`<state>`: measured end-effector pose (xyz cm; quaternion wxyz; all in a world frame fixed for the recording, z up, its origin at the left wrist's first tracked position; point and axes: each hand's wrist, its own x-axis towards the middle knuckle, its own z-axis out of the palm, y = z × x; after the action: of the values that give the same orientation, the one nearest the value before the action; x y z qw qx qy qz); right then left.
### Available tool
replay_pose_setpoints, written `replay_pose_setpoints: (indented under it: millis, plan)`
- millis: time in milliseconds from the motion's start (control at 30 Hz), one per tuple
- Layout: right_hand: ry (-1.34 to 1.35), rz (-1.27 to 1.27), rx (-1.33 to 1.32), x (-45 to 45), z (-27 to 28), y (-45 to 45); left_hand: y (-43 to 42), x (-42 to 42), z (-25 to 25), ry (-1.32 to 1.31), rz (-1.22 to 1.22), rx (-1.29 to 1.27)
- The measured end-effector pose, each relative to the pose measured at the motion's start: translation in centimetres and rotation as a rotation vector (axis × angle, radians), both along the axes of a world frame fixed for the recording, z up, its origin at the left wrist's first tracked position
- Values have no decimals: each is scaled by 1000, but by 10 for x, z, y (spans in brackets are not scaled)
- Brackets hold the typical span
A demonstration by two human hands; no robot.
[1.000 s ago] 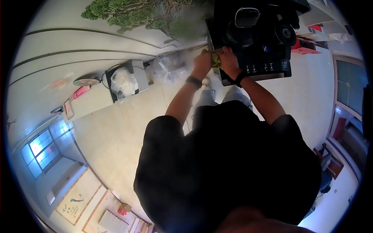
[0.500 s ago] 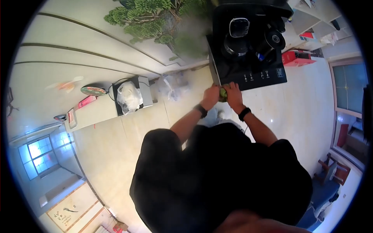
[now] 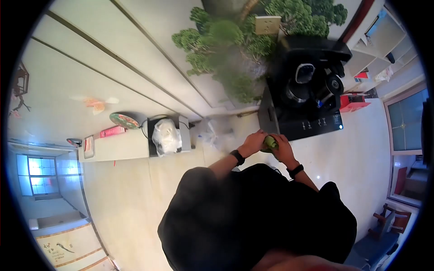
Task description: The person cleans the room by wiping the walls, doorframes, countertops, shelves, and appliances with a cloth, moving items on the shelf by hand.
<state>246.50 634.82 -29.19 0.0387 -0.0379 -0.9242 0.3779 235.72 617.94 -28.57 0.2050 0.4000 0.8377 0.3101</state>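
Note:
My left hand (image 3: 252, 143) and my right hand (image 3: 284, 151) are both closed around a small green object (image 3: 271, 142). It looks like a rounded or rolled packet, but its exact kind is not clear. My fingers cover parts of its sides, and its upper end shows between them. Just beyond my hands stands a black drinks machine (image 3: 312, 130) with a control panel along its near edge. On its top sit a kettle (image 3: 296, 93) and a second dark pot (image 3: 333, 86).
To the left, a plastic bag (image 3: 167, 137) lies on a dark appliance beside a white cabinet (image 3: 120, 147). Another clear bag (image 3: 214, 134) is on the floor by the wall. A red box (image 3: 353, 103) stands right of the machine, and a chair (image 3: 384, 230) is at lower right.
My hands have drawn back from the machine's front edge with the green object, which is now tilted so more of it shows. The camera view has shifted, and a light glows on the panel.

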Motion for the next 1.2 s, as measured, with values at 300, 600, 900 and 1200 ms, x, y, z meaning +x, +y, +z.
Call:
replay_pose_setpoints:
  millis: [300, 600, 900, 1200]
  plan:
    - [277, 46, -31, -157, 119, -127, -133, -132, 96, 202, 234, 460]
    - [728, 91, 95, -298, 226, -183, -178, -233, 212, 517, 379, 686]
    - [764, 293, 124, -395, 224, -226, -216, -302, 186, 710, 735, 611]
    - [968, 153, 27, -396, 281, -163, -150, -327, 240, 1001, 583, 783]
